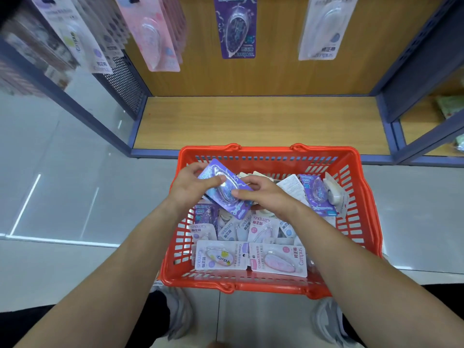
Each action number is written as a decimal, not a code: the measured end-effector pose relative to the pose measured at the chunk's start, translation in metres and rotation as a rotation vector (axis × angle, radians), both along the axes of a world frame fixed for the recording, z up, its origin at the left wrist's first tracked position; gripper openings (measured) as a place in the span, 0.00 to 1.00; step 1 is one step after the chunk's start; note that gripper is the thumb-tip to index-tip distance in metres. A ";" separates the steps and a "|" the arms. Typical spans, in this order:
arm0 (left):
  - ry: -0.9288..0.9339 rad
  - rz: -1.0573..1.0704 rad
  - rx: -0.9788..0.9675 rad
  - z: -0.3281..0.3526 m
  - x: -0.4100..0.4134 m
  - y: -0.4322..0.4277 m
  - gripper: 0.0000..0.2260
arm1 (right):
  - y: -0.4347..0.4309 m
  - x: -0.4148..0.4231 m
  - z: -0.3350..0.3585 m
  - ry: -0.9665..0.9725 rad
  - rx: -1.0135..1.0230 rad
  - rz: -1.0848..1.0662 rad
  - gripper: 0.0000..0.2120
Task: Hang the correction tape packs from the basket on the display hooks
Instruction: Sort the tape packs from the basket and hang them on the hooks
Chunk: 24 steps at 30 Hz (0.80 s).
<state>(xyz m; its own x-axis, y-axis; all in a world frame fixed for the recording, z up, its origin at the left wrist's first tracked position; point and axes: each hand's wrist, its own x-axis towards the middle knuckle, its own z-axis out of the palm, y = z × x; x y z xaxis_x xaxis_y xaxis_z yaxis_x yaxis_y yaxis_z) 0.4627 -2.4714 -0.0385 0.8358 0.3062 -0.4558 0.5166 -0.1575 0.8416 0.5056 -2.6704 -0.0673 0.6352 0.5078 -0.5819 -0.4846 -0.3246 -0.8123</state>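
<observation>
Both hands hold one purple pack [224, 188] above the red basket [361, 197]: left hand [190, 187] pinches its far end, right hand [263, 194] its near edge, probably turning it for the hooks. More packs [251, 247] lie beneath the grip.

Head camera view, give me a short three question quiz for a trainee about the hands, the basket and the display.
1. True or false: the left hand and the right hand both hold the purple correction tape pack above the red basket.
2. The hanging purple pack hangs between: A) a pink pack and a white pack; B) two green packs; C) two baskets.
3. Fill in: the red basket stands on the ___, in front of the wooden shelf.
Key: 1 true; 2 A; 3 floor.
</observation>
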 end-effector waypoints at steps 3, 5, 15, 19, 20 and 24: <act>0.009 0.050 0.008 0.011 -0.003 0.008 0.18 | 0.007 -0.001 0.003 0.017 0.054 -0.071 0.18; 0.027 0.017 -0.009 0.023 -0.006 0.015 0.18 | 0.015 0.001 0.006 0.013 0.105 -0.155 0.21; 0.178 -0.139 0.084 0.039 -0.051 0.076 0.23 | 0.073 -0.005 -0.008 -0.171 0.094 -0.118 0.19; 0.121 0.077 0.055 0.030 -0.066 0.098 0.26 | 0.062 -0.011 -0.053 -0.243 -0.297 -0.062 0.13; 0.123 0.109 0.015 0.028 -0.067 0.101 0.26 | 0.061 -0.015 -0.063 -0.254 -0.359 0.015 0.15; 0.122 0.146 -0.079 0.022 -0.069 0.100 0.29 | 0.077 -0.032 -0.073 -0.309 -0.452 0.219 0.23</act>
<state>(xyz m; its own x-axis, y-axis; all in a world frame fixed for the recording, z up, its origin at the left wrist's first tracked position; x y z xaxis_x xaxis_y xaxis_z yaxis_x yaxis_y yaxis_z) 0.3940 -2.3714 -0.0160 0.7225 0.3791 -0.5782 0.6278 -0.0094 0.7783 0.4734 -2.5932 -0.1398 0.7183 0.3910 -0.5754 -0.1297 -0.7374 -0.6629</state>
